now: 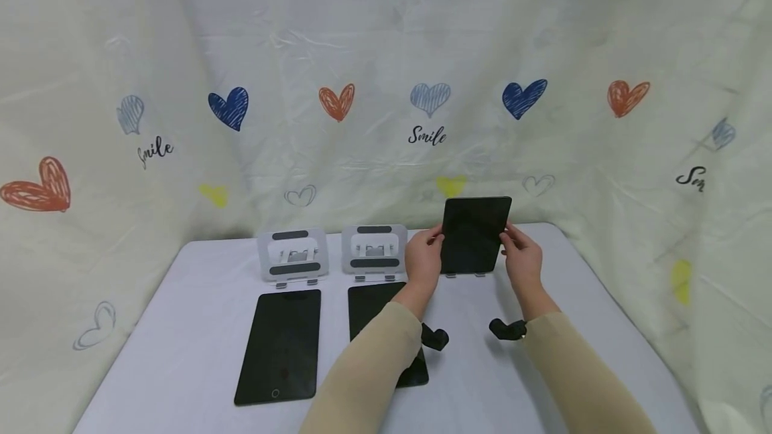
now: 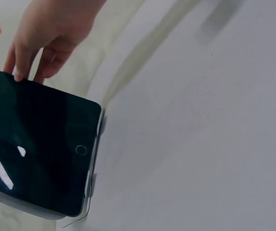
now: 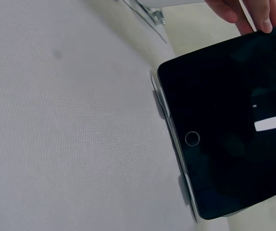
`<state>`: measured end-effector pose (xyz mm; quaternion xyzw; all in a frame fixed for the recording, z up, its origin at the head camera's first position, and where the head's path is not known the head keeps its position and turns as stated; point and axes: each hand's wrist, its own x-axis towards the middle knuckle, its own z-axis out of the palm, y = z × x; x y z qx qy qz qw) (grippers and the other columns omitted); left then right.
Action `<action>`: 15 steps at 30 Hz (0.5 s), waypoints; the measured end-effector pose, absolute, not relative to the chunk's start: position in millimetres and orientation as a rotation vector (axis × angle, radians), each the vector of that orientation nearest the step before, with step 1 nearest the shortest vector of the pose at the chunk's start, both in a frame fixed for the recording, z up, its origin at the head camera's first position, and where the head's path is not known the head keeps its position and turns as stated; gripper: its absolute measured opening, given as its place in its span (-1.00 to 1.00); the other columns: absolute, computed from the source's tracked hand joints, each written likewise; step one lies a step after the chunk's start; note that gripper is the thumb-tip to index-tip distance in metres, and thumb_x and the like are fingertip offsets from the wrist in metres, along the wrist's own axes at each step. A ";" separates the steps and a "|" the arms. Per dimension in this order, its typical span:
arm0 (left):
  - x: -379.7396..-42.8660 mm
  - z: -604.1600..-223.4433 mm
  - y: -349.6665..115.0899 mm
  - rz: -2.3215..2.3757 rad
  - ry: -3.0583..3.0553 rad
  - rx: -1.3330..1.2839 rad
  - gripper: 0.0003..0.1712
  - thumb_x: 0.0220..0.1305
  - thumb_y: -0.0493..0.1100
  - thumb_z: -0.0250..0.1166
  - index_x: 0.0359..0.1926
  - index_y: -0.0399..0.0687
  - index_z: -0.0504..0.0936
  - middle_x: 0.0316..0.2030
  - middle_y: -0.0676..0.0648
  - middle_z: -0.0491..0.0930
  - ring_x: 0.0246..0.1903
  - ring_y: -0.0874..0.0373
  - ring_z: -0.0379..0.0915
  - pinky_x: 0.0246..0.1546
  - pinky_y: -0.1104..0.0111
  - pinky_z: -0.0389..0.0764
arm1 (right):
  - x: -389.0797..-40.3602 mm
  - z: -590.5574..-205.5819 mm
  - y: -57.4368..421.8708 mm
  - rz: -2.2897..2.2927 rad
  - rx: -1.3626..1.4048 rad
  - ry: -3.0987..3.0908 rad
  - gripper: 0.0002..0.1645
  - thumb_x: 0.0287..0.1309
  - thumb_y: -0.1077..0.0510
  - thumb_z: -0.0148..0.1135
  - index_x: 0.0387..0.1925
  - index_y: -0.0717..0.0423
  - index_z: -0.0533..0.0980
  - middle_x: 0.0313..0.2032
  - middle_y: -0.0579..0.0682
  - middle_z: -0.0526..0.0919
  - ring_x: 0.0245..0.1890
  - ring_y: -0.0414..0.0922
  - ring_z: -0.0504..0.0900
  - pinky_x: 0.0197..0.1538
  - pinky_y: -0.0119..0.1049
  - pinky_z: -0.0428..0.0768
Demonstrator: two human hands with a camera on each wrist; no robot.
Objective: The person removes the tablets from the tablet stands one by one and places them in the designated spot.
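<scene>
A black tablet [image 1: 476, 236] leans upright, its lower edge at the small metal lips [image 1: 480, 275] of a stand mostly hidden behind it. My left hand [image 1: 423, 256] pinches the tablet's left edge between thumb and fingers. On the opposite edge, my right hand [image 1: 523, 261] grips at about mid-height. The right wrist view shows the home button [image 3: 192, 138] near the tablet's bottom edge, close to the stand's lip. In the left wrist view, the right hand's fingertips [image 2: 18, 77] touch the tablet's side.
Two grey-white folding stands [image 1: 293, 256] [image 1: 374, 251] with dark pads stand at the table's back, left of my hands. A second tablet [image 1: 280, 347] lies flat on the white table [image 1: 470, 380]; a third tablet [image 1: 368, 303] is partly under my left arm. A heart-print curtain [image 1: 374, 39] hangs behind.
</scene>
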<state>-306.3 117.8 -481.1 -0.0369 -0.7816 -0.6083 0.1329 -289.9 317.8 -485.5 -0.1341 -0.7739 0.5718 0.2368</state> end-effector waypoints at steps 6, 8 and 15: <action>-302.7 -480.1 117.9 -1.781 -2.246 -0.119 -0.71 0.33 -0.13 0.33 0.05 0.22 0.74 -0.19 0.21 0.67 -0.16 0.29 0.58 -0.17 0.45 0.62 | -282.4 -478.1 320.2 1.571 -0.351 -2.162 -0.49 0.43 0.04 0.12 0.34 0.06 0.45 0.19 0.18 0.55 -0.11 -0.20 0.58 -0.11 -0.47 0.58; -301.9 -479.4 117.9 -1.778 -2.241 -0.130 -0.71 0.33 -0.12 0.33 0.04 0.22 0.75 -0.19 0.21 0.68 -0.16 0.29 0.58 -0.17 0.45 0.62 | -280.1 -475.7 322.0 1.565 -0.344 -2.175 -0.49 0.43 0.04 0.13 0.34 0.06 0.44 0.18 0.18 0.55 -0.11 -0.17 0.58 -0.09 -0.44 0.59; -296.4 -476.1 113.0 -1.784 -2.227 -0.167 -0.67 0.30 -0.15 0.35 0.07 0.22 0.73 -0.14 0.21 0.70 -0.14 0.30 0.58 -0.15 0.45 0.61 | -274.6 -468.2 326.5 1.531 -0.335 -2.260 -0.48 0.42 0.04 0.14 0.33 0.08 0.45 0.13 0.19 0.57 -0.25 -0.20 0.57 -0.20 -0.50 0.58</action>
